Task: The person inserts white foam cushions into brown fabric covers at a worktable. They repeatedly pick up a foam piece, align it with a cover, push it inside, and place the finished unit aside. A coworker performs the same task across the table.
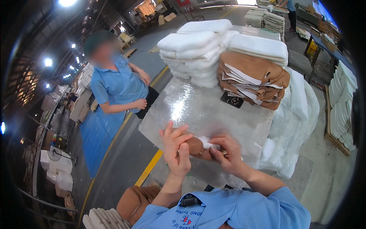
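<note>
A small brown and white fabric piece (pixel 199 145) is held between both hands over the near end of a table covered in clear plastic (pixel 206 108). My left hand (pixel 177 148) grips its left side with the thumb up and fingers spread above it. The fingers of my right hand (pixel 226 151) pinch its white edge from the right. At the table's far end stand a stack of folded white pieces (pixel 194 51) and a stack of brown pieces with white lining (pixel 252 79), topped by a white pad.
Another person in a blue shirt (pixel 119 84) stands to the left of the table. A small black object (pixel 231 100) lies by the brown stack. White bags (pixel 297 114) hang off the table's right. Brown and white pieces (pixel 131 201) are piled near my left. A yellow floor line (pixel 149 167) runs alongside.
</note>
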`<action>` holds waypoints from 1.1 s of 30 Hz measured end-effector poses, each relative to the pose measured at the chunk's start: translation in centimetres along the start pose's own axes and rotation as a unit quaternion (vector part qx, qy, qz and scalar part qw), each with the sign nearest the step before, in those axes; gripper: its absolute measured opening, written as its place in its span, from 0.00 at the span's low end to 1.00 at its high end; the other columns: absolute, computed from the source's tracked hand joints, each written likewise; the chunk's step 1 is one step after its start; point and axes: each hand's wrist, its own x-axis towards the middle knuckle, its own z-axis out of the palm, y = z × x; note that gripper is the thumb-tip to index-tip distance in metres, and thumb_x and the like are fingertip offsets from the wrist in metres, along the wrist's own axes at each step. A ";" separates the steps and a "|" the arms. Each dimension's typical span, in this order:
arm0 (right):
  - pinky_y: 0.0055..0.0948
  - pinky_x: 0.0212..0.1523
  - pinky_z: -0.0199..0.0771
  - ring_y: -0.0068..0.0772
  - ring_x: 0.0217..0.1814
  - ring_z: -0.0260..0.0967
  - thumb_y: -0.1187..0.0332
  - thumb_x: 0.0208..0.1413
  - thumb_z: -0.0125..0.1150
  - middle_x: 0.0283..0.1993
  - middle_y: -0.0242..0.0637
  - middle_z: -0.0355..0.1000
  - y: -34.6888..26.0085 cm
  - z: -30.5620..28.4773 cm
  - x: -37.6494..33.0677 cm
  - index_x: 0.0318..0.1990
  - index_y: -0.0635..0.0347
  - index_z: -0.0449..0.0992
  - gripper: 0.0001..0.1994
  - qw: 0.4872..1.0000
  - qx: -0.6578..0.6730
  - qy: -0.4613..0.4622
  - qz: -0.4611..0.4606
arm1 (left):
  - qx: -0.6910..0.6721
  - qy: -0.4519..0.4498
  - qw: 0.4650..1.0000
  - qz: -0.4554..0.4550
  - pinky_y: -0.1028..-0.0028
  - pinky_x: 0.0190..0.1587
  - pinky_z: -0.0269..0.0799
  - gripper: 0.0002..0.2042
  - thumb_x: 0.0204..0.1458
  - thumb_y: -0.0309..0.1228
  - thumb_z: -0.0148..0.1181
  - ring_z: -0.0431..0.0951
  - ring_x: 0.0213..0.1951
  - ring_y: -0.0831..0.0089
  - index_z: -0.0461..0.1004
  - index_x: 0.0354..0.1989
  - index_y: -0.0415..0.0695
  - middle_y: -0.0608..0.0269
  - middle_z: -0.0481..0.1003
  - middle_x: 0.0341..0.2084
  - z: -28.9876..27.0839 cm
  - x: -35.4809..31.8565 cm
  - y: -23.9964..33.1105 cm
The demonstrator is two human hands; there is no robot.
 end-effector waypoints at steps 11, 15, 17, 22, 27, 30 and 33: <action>0.43 0.66 0.69 0.49 0.66 0.70 0.60 0.61 0.67 0.65 0.49 0.71 4.8 -4.3 -3.2 0.61 0.60 0.76 0.24 0.976 -0.076 -0.132 0.154 | -0.233 0.116 0.948 -0.183 0.48 0.77 0.40 0.14 0.65 0.35 0.53 0.71 0.63 0.55 0.75 0.28 0.42 0.54 0.79 0.48 -6.7 -4.6 -8.3; 0.50 0.72 0.63 0.56 0.74 0.62 0.50 0.58 0.69 0.70 0.52 0.66 7.5 -1.2 -6.2 0.68 0.57 0.71 0.34 0.932 -0.052 -0.305 0.190 | -0.354 0.182 0.872 -0.286 0.54 0.70 0.65 0.15 0.67 0.40 0.49 0.68 0.69 0.56 0.75 0.39 0.40 0.48 0.63 0.72 -6.6 -5.8 -8.8; 0.50 0.73 0.62 0.57 0.74 0.61 0.46 0.57 0.69 0.71 0.54 0.65 8.0 0.5 -7.1 0.71 0.56 0.68 0.38 0.926 -0.039 -0.325 0.186 | -0.398 0.260 0.809 -0.344 0.54 0.69 0.67 0.16 0.69 0.41 0.48 0.68 0.69 0.57 0.74 0.44 0.41 0.50 0.60 0.74 -6.6 -6.2 -8.4; 0.49 0.71 0.65 0.61 0.72 0.63 0.50 0.55 0.73 0.69 0.57 0.67 4.2 3.0 -5.2 0.72 0.58 0.65 0.41 0.959 -0.090 -0.261 0.059 | -0.313 0.318 0.821 -0.356 0.57 0.67 0.69 0.21 0.73 0.49 0.41 0.70 0.66 0.60 0.74 0.53 0.46 0.52 0.64 0.71 -4.8 -6.1 -8.1; 0.37 0.59 0.77 0.36 0.61 0.74 0.70 0.55 0.75 0.60 0.46 0.74 8.6 1.2 -4.5 0.68 0.66 0.67 0.34 0.973 -0.015 -0.069 0.219 | -0.362 0.137 0.901 -0.198 0.61 0.75 0.55 0.39 0.73 0.59 0.36 0.60 0.75 0.60 0.44 0.81 0.43 0.54 0.56 0.77 4.7 -1.5 -4.0; 0.35 0.54 0.80 0.37 0.49 0.80 0.73 0.54 0.73 0.49 0.42 0.80 10.3 -5.7 -2.3 0.62 0.66 0.73 0.27 0.919 0.121 0.013 0.375 | -0.415 -0.019 0.885 -0.210 0.59 0.77 0.50 0.35 0.74 0.53 0.41 0.57 0.77 0.59 0.50 0.79 0.39 0.53 0.56 0.77 6.9 -2.9 -4.4; 0.34 0.53 0.80 0.40 0.45 0.82 0.72 0.54 0.71 0.46 0.42 0.82 10.2 -9.6 -3.0 0.58 0.65 0.76 0.23 0.873 0.236 0.149 0.401 | -0.115 -0.049 0.976 -0.179 0.58 0.75 0.53 0.30 0.73 0.45 0.46 0.61 0.75 0.55 0.59 0.75 0.37 0.49 0.63 0.74 6.5 -4.4 -6.9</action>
